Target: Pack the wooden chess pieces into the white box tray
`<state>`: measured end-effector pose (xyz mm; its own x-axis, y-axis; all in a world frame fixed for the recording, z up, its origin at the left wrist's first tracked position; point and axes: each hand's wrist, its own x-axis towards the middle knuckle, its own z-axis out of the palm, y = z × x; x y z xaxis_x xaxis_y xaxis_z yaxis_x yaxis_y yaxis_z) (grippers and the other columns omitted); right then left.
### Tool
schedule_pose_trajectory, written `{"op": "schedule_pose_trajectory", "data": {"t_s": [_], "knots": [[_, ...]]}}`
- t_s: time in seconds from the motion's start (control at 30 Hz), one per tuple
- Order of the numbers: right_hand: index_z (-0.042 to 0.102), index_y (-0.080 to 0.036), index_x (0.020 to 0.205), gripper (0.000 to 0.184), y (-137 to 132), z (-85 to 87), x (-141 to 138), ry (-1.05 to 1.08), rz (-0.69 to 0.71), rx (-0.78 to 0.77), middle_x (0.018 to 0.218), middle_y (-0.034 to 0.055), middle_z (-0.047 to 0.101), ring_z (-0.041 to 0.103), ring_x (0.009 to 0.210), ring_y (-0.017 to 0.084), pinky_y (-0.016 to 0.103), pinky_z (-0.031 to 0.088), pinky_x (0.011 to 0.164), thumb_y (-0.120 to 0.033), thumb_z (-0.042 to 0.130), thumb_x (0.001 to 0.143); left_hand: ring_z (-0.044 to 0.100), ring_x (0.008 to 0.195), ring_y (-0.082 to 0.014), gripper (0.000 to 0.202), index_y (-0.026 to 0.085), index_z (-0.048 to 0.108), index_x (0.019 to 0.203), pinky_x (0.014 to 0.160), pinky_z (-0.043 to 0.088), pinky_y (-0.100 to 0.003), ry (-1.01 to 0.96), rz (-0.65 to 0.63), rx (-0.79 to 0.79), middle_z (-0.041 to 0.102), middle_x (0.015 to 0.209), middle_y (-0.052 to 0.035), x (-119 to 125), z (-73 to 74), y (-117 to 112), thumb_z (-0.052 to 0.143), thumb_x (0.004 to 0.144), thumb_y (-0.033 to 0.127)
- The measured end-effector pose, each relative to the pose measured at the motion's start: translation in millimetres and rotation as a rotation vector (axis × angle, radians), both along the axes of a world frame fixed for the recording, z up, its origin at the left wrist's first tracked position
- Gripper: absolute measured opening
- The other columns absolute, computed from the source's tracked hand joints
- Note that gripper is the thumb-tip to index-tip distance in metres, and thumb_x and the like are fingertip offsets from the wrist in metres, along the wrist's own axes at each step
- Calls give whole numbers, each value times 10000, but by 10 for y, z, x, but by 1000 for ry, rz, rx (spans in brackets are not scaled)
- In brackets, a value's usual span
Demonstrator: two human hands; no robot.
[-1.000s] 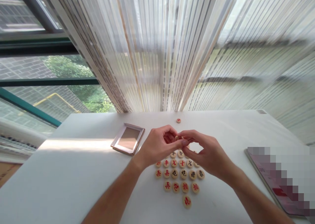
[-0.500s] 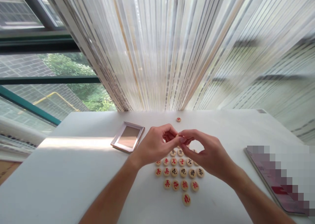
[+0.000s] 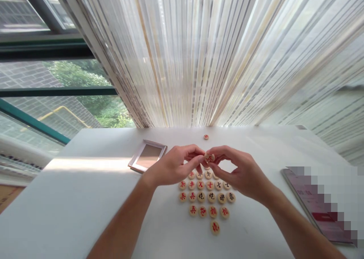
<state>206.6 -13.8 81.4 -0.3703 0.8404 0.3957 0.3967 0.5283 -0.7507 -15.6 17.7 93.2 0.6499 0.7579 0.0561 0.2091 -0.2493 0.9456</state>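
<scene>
Disc [image 3: 209, 157]: red character, above table [image 3: 85, 206]
Right hand [image 3: 240, 171]: fingers clamped on disc
Left hand [image 3: 179, 163]: fingers at disc's edge, grip unclear
Other discs [image 3: 211, 196]: red, black, in rows

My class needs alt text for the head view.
A right hand holds a round game piece, the left hand at its edge, above a white table. Rows of pieces marked red or black lie beneath; an open shallow box sits to the left.
</scene>
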Motion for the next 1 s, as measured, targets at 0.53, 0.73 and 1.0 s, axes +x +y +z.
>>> {"op": "schedule_pose_trajectory", "data": {"t_s": [0.53, 0.73, 1.0], "knots": [[672, -250, 1172, 203, 13, 36, 10, 3, 6, -78, 990, 38, 767, 750, 881, 184, 268, 635, 736, -302, 634, 979, 733, 827, -169, 273, 176, 721, 1154, 754, 584, -265, -2, 71, 55, 755, 959, -49, 58, -45, 11, 696, 939, 341], [658, -238, 1140, 169, 24, 39, 21, 13, 0, -76, 1009, 28, 756, 745, 910, 168, 258, 621, 773, -233, 631, 973, 731, 850, -165, 233, 163, 728, 1109, 793, 584, -270, -11, 97, 62, 769, 958, -48, 72, -41, -14, 692, 939, 319], [662, -243, 1040, 95, 4, 55, 46, -39, -45, -85, 918, 1, 770, 752, 862, 150, 158, 535, 529, -264, 674, 948, 734, 778, -144, 187, 171, 742, 1063, 698, 567, -233, 53, 94, 87, 780, 910, -30, 59, 6, -74, 678, 945, 301]]}}
